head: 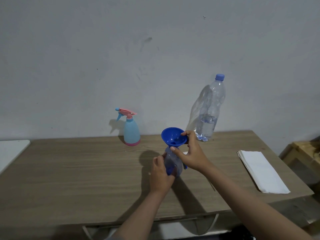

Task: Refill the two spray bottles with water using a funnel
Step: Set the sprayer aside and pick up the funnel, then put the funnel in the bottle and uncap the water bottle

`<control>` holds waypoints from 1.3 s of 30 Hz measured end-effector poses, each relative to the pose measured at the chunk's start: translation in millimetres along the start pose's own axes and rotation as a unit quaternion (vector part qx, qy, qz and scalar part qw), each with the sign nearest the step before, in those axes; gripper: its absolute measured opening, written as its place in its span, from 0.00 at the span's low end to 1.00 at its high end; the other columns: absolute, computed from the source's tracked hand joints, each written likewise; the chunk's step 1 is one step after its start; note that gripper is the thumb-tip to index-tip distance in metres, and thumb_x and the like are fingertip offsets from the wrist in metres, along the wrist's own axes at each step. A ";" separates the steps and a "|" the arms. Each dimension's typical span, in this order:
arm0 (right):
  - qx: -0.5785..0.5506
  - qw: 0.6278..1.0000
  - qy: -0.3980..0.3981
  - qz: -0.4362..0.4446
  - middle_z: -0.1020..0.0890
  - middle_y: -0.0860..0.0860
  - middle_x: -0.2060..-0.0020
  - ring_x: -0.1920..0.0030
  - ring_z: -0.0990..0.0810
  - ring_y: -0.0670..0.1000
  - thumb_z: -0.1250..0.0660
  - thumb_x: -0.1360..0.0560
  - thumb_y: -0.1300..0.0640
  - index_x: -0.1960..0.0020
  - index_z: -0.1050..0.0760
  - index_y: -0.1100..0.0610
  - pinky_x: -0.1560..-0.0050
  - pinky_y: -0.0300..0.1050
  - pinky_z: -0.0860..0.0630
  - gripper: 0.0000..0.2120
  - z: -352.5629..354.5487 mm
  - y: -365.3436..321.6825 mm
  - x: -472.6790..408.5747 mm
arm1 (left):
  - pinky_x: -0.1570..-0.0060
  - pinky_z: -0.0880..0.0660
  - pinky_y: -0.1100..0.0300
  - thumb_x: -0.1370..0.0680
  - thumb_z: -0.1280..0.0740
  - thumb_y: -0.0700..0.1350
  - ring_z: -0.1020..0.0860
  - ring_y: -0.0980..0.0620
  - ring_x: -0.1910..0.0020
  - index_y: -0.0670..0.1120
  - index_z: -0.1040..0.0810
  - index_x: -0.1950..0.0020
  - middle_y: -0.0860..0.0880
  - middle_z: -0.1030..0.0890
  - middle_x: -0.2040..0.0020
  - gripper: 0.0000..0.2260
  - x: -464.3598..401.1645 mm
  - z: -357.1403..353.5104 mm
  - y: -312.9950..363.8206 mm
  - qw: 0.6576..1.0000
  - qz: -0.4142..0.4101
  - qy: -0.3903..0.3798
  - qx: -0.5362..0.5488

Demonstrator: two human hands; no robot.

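- No writing was legible.
- Left hand [161, 172] gripped the clear bluish plastic spray bottle [173, 163].
- Right hand [192, 153] pinched the round blue plastic funnel [173, 135] seated in its neck.

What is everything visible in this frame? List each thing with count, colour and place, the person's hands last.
funnel: 1, blue, seated in the mouth of the clear spray bottle, mid table
clear spray bottle: 1, transparent bluish, no sprayer head on it, upright mid table
light blue spray bottle: 1, light blue with pink base and sprayer, back of table near wall
water bottle: 1, clear with blue cap, partly filled, back right against wall
paper napkins: 1 stack, white, right side of table
table: 1, brown wood grain
left hand: 1, grips the clear spray bottle's body
right hand: 1, pinches the funnel's rim
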State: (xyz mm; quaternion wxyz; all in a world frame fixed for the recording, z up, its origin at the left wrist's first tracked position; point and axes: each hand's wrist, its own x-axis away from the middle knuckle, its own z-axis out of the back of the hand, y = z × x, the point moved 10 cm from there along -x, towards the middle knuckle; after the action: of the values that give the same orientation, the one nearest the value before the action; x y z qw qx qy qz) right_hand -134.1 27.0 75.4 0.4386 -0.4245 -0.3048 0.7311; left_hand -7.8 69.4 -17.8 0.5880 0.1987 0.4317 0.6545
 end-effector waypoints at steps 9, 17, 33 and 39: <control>-0.035 0.999 -0.031 -0.010 0.29 0.44 0.35 0.38 0.26 0.45 0.29 0.35 0.36 0.31 0.42 0.45 0.41 0.44 0.25 0.38 1.6 10.1 2.5 | 0.49 0.26 0.57 0.28 0.28 0.46 0.26 0.51 0.40 0.47 0.36 0.32 0.50 0.29 0.36 0.28 9.2 1.7 2.9 0.999 0.000 0.038 0.016; -0.057 0.997 -0.026 -0.034 0.28 0.48 0.38 0.39 0.26 0.46 0.26 0.32 0.44 0.30 0.43 0.47 0.43 0.38 0.27 0.37 24.0 39.7 0.4 | 0.45 0.26 0.57 0.31 0.25 0.48 0.25 0.47 0.38 0.43 0.36 0.30 0.45 0.25 0.35 0.34 21.3 13.4 2.0 0.993 0.029 0.117 -0.005; 0.030 0.973 0.195 0.121 0.24 0.48 0.52 0.55 0.23 0.48 0.28 0.28 0.50 0.40 0.28 0.56 0.56 0.33 0.30 0.20 199.1 29.8 -103.6 | 0.41 0.33 0.69 0.31 0.29 0.45 0.29 0.53 0.40 0.52 0.38 0.36 0.50 0.31 0.39 0.28 -33.7 -83.5 161.2 0.978 -0.083 0.182 0.062; 0.104 0.967 0.182 0.146 0.24 0.52 0.44 0.43 0.25 0.53 0.33 0.26 0.50 0.34 0.30 0.51 0.47 0.47 0.24 0.21 245.6 26.9 -177.4 | 0.37 0.28 0.51 0.32 0.26 0.56 0.33 0.51 0.34 0.51 0.42 0.30 0.52 0.35 0.32 0.37 -146.8 -127.2 184.3 0.989 -0.028 0.130 0.061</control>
State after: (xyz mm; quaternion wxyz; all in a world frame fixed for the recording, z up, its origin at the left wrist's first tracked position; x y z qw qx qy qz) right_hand -317.3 -162.3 227.6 0.4172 -0.5421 -0.0770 0.7254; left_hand -182.0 -99.1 96.0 0.5318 0.1356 0.5488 0.6306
